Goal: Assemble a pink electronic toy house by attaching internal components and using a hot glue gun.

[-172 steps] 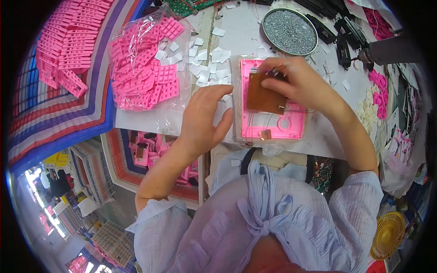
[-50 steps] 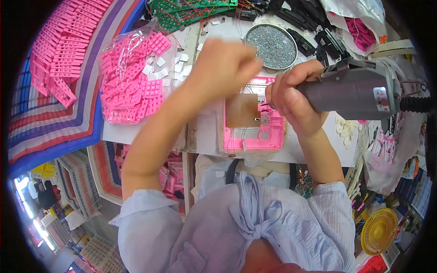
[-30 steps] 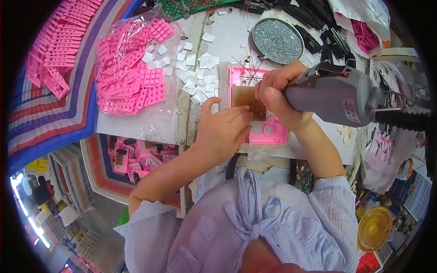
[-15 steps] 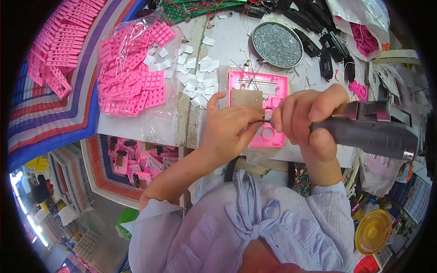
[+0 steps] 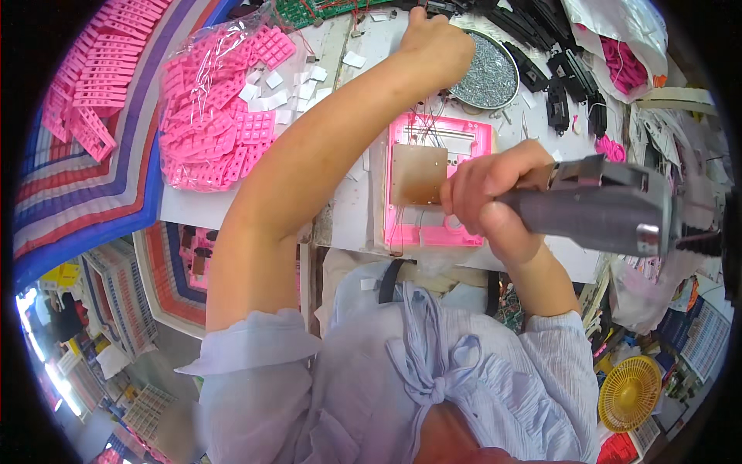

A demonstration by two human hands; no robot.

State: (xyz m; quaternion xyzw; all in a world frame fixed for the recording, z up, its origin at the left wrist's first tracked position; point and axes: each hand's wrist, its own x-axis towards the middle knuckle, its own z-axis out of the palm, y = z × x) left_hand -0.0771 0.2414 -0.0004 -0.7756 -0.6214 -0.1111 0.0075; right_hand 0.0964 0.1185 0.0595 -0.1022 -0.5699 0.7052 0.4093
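My right hand [image 5: 498,193] is wrapped round a dark grey power screwdriver [image 5: 595,209], held sideways over the work. Its tip is hidden behind the hand. Below lies an open pink plastic housing [image 5: 398,232] with a brown board [image 5: 417,166] in it and thin wires at the top. My left arm stretches across the table to the far side. There my left hand [image 5: 439,48] is curled beside black plastic parts [image 5: 440,8] and the rim of a round dish of small metal screws [image 5: 488,71]. What its fingers grip is hidden.
A clear bag of pink keypads [image 5: 205,116] lies at the left, with white paper squares [image 5: 309,81] beside it. Black modules [image 5: 568,77] and a white bag [image 5: 610,39] occupy the far right. Green circuit boards [image 5: 317,9] sit at the back; pink strips [image 5: 108,62] fill a striped tray.
My left hand has left the pink housing and reached far across the table, beside the screw dish. My right hand and the screwdriver have shifted slightly left; the screwdriver stays in the grip.
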